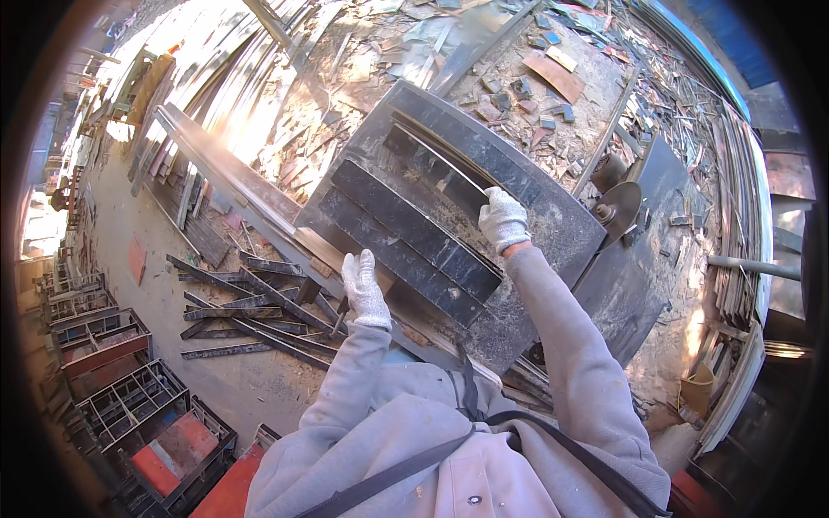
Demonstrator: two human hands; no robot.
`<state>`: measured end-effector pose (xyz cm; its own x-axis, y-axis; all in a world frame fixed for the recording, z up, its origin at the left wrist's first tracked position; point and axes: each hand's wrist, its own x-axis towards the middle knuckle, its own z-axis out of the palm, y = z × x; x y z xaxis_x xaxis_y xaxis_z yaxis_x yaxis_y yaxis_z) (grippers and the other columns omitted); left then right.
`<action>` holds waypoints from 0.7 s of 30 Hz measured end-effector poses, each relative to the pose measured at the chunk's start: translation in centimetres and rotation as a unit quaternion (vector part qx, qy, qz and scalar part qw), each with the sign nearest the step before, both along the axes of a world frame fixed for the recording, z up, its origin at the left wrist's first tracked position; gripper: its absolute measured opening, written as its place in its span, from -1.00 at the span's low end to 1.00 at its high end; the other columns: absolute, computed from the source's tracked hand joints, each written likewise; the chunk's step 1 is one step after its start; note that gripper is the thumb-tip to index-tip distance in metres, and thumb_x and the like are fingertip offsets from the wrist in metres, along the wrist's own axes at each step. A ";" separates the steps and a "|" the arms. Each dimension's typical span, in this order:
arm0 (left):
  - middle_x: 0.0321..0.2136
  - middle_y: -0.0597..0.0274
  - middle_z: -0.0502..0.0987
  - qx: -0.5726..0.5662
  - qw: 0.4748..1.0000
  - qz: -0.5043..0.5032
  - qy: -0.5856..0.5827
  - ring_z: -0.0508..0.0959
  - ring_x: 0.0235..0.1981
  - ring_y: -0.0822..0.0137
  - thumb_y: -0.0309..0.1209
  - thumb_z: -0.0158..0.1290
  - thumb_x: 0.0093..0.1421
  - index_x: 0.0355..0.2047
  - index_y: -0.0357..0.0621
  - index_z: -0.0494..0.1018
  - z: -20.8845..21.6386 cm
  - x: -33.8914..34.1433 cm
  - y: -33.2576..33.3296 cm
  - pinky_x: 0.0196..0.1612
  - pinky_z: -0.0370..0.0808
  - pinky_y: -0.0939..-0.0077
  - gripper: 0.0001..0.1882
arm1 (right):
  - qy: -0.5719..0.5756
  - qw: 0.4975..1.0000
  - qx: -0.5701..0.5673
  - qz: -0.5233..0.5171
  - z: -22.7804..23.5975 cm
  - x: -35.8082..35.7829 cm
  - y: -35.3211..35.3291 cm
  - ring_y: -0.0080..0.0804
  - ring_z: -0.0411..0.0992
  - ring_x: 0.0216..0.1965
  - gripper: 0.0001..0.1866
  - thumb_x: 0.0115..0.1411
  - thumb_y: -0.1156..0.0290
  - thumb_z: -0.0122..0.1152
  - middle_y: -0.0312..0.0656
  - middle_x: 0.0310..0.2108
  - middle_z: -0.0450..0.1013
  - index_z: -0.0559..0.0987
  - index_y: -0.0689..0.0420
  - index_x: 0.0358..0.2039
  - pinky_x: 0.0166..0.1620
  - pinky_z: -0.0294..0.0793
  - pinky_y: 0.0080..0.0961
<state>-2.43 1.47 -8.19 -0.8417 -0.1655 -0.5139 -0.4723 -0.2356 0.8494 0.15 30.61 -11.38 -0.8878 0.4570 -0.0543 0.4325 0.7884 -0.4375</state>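
Note:
Both my hands wear white knit gloves. My right hand (503,219) grips the near end of a thin dark metal strip (436,160) lying across the top of a large dark steel plate (553,233). Two flat black steel bars (406,237) lie side by side on that plate below the strip. My left hand (363,289) rests at the left end of the lower bar, next to a wooden block (324,250); its fingers look curled down on the bar's edge.
A cut-off saw with a round disc (619,207) stands right of the plate. Loose steel bars (250,315) litter the floor at left, long profiles (216,164) beyond. Welded frames (121,388) stack at lower left. Scrap offcuts (553,69) cover the ground behind.

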 end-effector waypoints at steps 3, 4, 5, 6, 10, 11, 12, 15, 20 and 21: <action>0.40 -0.22 0.19 -0.022 1.000 -0.004 0.010 0.22 0.44 0.05 -0.22 0.22 0.38 0.44 -0.39 0.05 0.0 -0.2 -0.3 0.47 0.15 0.23 -0.16 | 0.060 0.996 -0.066 -0.021 1.8 0.1 0.6 0.07 0.61 -0.15 -0.71 0.26 0.23 0.22 0.07 -0.22 0.62 0.58 0.10 -0.09 -0.06 0.58 -0.10; 0.41 -0.22 0.18 -0.018 1.000 0.004 0.012 0.20 0.44 0.05 -0.23 0.22 0.38 0.44 -0.39 0.04 -0.4 -0.2 -0.8 0.47 0.16 0.24 -0.16 | 0.054 0.992 -0.104 -0.035 4.1 -0.8 0.8 0.07 0.61 -0.14 -0.69 0.29 0.17 0.21 0.08 -0.22 0.63 0.58 0.10 -0.08 -0.05 0.58 -0.10; 0.41 -0.21 0.17 -0.020 1.000 0.014 0.013 0.20 0.44 0.05 -0.23 0.22 0.38 0.44 -0.40 0.04 -0.4 -0.3 -1.0 0.47 0.16 0.24 -0.16 | 0.047 0.987 -0.142 -0.051 5.9 -1.5 1.1 0.07 0.61 -0.14 -0.67 0.32 0.12 0.20 0.08 -0.22 0.63 0.58 0.10 -0.08 -0.05 0.57 -0.10; 0.41 -0.21 0.17 -0.021 1.000 0.020 0.014 0.19 0.45 0.05 -0.23 0.22 0.38 0.44 -0.40 0.04 -0.3 -0.4 -1.0 0.47 0.16 0.24 -0.16 | 0.041 0.992 -0.111 -0.054 6.6 -2.2 1.9 0.08 0.60 -0.08 -0.49 0.38 -0.11 0.14 0.09 -0.17 0.62 0.57 0.11 -0.03 0.01 0.54 -0.10; 0.42 -0.19 0.16 -0.006 0.999 0.032 0.032 0.19 0.45 0.08 -0.28 0.24 0.37 0.44 -0.39 0.04 0.1 -0.9 -1.6 0.46 0.17 0.26 -0.17 | -0.071 0.994 0.077 0.029 7.0 -5.4 5.0 0.13 0.30 0.29 0.09 -0.01 -0.46 0.36 0.19 0.23 0.34 0.44 0.27 0.21 0.23 0.38 -0.04; 0.42 -0.19 0.16 -0.002 0.999 0.030 0.043 0.19 0.44 0.08 -0.29 0.24 0.37 0.44 -0.39 0.04 0.0 -0.8 -1.7 0.45 0.18 0.27 -0.17 | -0.088 0.990 0.100 0.049 6.3 -5.4 5.7 0.14 0.29 0.28 0.11 -0.05 -0.44 0.40 0.19 0.21 0.34 0.42 0.29 0.22 0.24 0.36 -0.03; 0.41 -0.19 0.17 -0.012 0.998 0.033 0.046 0.21 0.44 0.08 -0.32 0.23 0.37 0.44 -0.39 0.06 0.7 -0.8 -1.7 0.44 0.22 0.26 -0.20 | -0.106 0.984 0.121 0.071 5.6 -5.6 6.2 0.15 0.28 0.27 0.14 -0.09 -0.42 0.44 0.19 0.20 0.34 0.41 0.30 0.22 0.25 0.34 -0.01; 0.41 -0.18 0.18 -0.023 0.996 0.041 0.073 0.23 0.43 0.08 -0.34 0.21 0.38 0.43 -0.40 0.08 1.5 -0.9 -2.0 0.44 0.23 0.26 -0.23 | -0.089 0.982 0.153 0.065 3.1 -5.6 6.7 0.16 0.35 0.16 -0.02 -0.18 -0.20 0.57 0.18 0.06 0.41 0.50 0.31 0.08 0.23 0.35 -0.02; 0.38 -0.12 0.22 -0.068 0.989 -0.003 0.132 0.25 0.41 0.06 -0.43 0.20 0.37 0.42 -0.35 0.10 3.6 -1.2 -0.1 0.44 0.28 0.26 -0.27 | -0.076 0.991 0.106 -0.001 4.1 -4.1 5.9 0.13 0.40 0.11 -0.27 -0.14 -0.01 0.57 0.14 -0.02 0.46 0.57 0.27 -0.08 0.21 0.37 -0.04; 0.38 -0.12 0.22 -0.053 0.988 -0.019 0.142 0.26 0.41 0.06 -0.43 0.21 0.37 0.42 -0.35 0.11 4.3 -1.3 0.8 0.43 0.29 0.26 -0.27 | -0.066 0.992 0.104 -0.013 4.9 -3.0 5.6 0.13 0.40 0.11 -0.26 -0.14 -0.02 0.57 0.13 -0.04 0.47 0.56 0.27 -0.07 0.21 0.39 -0.06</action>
<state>-3.69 2.29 -3.84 -0.9560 -0.1708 -0.2384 -0.2189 -0.1254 0.9677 -2.81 36.24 -6.53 -0.8668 0.4937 -0.0708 0.4970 0.8431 -0.2053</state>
